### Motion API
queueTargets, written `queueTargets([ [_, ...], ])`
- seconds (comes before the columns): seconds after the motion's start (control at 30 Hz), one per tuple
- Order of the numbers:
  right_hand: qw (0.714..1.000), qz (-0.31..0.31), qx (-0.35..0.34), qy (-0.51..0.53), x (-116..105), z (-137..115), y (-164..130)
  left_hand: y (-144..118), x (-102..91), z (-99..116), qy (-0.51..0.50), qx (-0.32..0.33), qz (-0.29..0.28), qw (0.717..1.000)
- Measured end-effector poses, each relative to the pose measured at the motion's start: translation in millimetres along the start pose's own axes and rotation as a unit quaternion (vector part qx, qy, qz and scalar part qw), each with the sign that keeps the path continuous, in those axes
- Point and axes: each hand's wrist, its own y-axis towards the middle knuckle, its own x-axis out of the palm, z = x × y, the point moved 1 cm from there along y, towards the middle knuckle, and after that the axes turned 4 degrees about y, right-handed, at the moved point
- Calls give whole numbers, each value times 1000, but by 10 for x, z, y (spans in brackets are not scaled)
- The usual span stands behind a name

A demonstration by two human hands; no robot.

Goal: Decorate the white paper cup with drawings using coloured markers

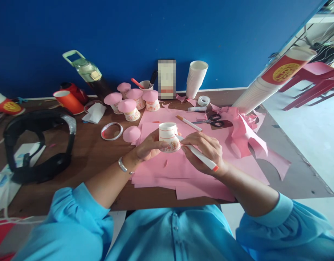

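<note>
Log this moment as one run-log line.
left hand: holds paper cup | right hand: white marker tip on cup | under: pink paper

Blue wall [156, 32]; brown table [88, 156]; pale floor [314, 137]; red chair [319, 81].

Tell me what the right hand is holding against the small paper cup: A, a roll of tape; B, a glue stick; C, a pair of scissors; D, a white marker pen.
D: the right hand holds a white marker pen with its tip on the side of the small paper cup, which the left hand steadies; the scissors and the tape roll lie apart on the table.
</note>
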Motion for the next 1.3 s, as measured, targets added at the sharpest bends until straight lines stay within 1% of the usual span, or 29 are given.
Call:
queueTargets([
  [0.2, 1000, -6, 6, -1, 6, 8, -8, -10, -10, -9, 8, 2, -21, 1000],
  [0.57, 1000, -12, 8, 2, 18, 7, -24, 3, -57, -37, 22, 9, -8, 1000],
  [0.8, 1000, -19, 14, 0, 12, 6, -27, 5, -48, -23, 37, 14, -14, 999],
  [0.97, 1000, 0, 3, -3, -6, -6, -1, 2, -32, -11, 39, 10, -32, 999],
  [1.13, 1000, -11, 9, -3, -6, 1, 1, 2, -15, -2, 27, 2, -16, 999],
  [1.3, 1000, -16, 10, 3, 4, 6, -13, 5, -24, -13, 38, 1, -25, 999],
])
